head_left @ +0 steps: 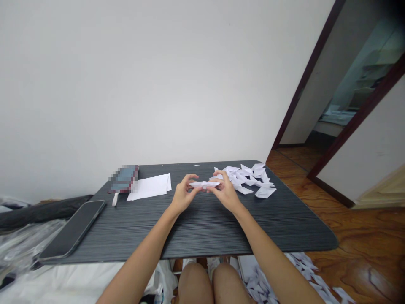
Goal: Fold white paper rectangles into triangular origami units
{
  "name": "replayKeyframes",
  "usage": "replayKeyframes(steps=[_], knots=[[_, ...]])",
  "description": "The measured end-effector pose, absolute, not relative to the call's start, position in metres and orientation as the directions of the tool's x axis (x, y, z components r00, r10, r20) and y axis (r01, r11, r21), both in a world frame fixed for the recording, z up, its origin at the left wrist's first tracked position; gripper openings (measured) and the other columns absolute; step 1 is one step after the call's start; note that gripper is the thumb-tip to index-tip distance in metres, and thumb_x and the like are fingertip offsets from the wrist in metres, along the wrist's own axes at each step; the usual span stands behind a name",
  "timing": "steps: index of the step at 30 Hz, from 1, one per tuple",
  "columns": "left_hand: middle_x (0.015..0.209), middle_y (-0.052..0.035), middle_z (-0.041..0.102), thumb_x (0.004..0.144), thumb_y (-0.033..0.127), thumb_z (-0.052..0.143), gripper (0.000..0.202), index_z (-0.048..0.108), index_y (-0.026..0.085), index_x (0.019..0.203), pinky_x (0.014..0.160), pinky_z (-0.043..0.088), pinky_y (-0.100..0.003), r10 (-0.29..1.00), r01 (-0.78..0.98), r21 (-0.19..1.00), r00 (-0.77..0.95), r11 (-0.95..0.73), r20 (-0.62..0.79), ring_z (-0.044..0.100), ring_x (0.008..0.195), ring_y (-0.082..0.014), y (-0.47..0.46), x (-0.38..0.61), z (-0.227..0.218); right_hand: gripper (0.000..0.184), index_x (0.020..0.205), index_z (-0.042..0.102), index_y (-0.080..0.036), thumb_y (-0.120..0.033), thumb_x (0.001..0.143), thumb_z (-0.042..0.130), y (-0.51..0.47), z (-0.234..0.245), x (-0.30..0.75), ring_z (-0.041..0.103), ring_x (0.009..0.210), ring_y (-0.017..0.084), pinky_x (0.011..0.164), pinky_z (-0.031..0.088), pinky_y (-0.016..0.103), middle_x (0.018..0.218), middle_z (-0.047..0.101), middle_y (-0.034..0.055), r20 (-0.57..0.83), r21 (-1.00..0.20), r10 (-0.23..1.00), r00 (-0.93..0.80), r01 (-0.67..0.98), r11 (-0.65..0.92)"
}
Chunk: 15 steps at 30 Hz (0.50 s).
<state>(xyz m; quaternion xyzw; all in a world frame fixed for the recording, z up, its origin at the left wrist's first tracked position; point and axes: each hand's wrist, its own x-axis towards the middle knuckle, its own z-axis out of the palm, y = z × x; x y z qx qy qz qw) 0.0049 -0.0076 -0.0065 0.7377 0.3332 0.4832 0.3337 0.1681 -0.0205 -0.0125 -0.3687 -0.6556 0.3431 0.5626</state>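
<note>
Between my two hands, just above the middle of the dark table (133, 232), is a small folded white paper boat (204, 184). My left hand (184, 195) pinches its left end between thumb and fingers. At the opposite end, the thumb and fingers of my right hand (225, 193) are closed on the same boat. Its pointed tips stick out to both sides. A heap of similar folded paper pieces (249, 179) lies on the table to the right of my right hand. Flat white paper sheets (148, 187) rest to the left of my left hand.
A phone (74, 230) lies at the table's left edge. Behind it sits a blurred dark notebook-like item (123, 179) with a white strap (115, 199). More folded papers (259, 280) are piled on the floor beneath. A white wall (190, 84) stands behind the table; a doorway opens right.
</note>
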Motion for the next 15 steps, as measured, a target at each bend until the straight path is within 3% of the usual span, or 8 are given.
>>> replayKeyframes(steps=[3,7,11,15], knots=[[0.076,-0.0037,0.062,0.074,0.029,0.053,0.033,0.047,0.015,0.103,0.071,0.045,-0.027,0.818,0.227,0.801,0.326,-0.554,0.474,0.059,0.072,-0.0138,-0.008,0.005,-0.005,0.030,0.093,0.051,-0.017,-0.028,0.066,0.059,-0.017,-0.013,0.170,0.058,0.056,0.013,0.056,0.047,0.026,0.067,0.062,0.0013,0.406,-0.903,0.907,-0.114,0.101,0.417],[0.071,-0.0037,0.062,0.074,0.031,0.051,0.024,0.058,0.013,0.088,0.066,0.043,-0.025,0.804,0.311,0.759,0.395,-0.572,0.445,0.057,0.067,-0.0136,-0.009,0.004,-0.002,0.021,0.077,0.060,-0.015,-0.031,0.063,0.061,-0.013,-0.019,0.168,0.058,0.051,0.016,0.047,0.044,0.025,0.055,0.060,0.0017,0.343,-0.929,0.934,-0.094,0.115,0.353],[0.059,-0.0018,0.060,0.072,0.034,0.052,0.024,0.061,0.012,0.075,0.054,0.041,-0.021,0.826,0.390,0.738,0.383,-0.551,0.414,0.053,0.055,-0.0115,-0.008,0.003,-0.003,0.020,0.074,0.062,-0.014,-0.030,0.062,0.062,-0.012,-0.026,0.164,0.059,0.053,0.016,0.046,0.045,0.025,0.055,0.061,0.0028,0.323,-0.938,0.940,-0.106,0.093,0.333],[0.056,-0.0028,0.062,0.073,0.035,0.050,0.027,0.063,0.011,0.073,0.050,0.041,-0.021,0.856,0.357,0.798,0.380,-0.486,0.351,0.054,0.050,-0.0113,-0.003,0.002,-0.006,0.025,0.074,0.063,-0.012,-0.034,0.064,0.059,-0.010,-0.026,0.165,0.061,0.056,0.017,0.048,0.047,0.026,0.058,0.063,0.0051,0.251,-0.967,0.951,-0.181,0.006,0.256]])
